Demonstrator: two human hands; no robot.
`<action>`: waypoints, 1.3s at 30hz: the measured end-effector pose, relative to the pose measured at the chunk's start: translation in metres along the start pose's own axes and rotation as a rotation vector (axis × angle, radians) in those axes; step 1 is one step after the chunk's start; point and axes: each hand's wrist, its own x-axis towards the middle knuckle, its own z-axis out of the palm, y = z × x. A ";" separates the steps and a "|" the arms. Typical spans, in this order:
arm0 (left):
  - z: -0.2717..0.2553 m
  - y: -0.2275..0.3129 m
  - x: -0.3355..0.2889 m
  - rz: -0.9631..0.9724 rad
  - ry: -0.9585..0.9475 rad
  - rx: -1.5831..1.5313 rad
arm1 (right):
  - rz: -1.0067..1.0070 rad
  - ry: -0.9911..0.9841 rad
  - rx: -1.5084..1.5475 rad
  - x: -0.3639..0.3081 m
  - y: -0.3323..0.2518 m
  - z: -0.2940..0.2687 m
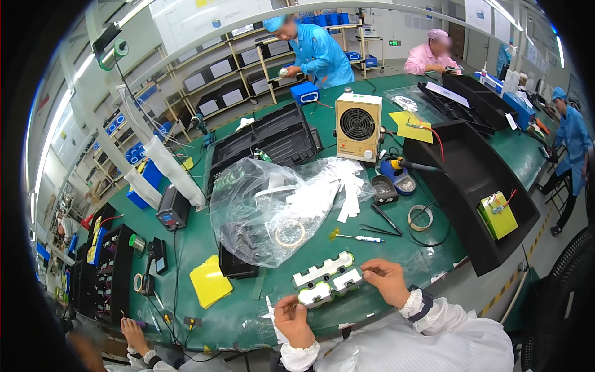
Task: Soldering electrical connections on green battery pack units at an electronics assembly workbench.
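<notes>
A battery pack (327,278), with white covering pieces, black spots and green edges, sits between my hands just above or on the front of the green table. The fingers of my left hand (294,321) close on its near left end. At its right end, the thumb and fingers of my right hand (387,283) pinch the edge. Just beyond the pack lies a white pen-like tool (361,238) with a yellow tag at one end. Black tweezers (380,230) rest to its right. Its underside is hidden.
Beyond the pack spreads a clear plastic bag (254,214) with white strips (347,186). A soldering iron (415,165), tape roll (420,218) and beige fan (359,127) stand right of it. Yellow sheets (209,282) lie left. Another person's hand (133,333) is at lower left.
</notes>
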 end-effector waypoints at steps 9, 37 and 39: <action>-0.018 -0.010 0.020 -0.424 -0.179 -0.525 | 0.254 -0.141 0.381 0.019 0.020 -0.010; 0.013 -0.022 -0.019 0.211 -0.117 0.390 | -0.061 -0.010 -0.105 -0.018 0.029 0.030; 0.022 -0.026 -0.019 0.186 -0.055 0.360 | -0.015 0.079 -0.209 -0.019 0.034 0.039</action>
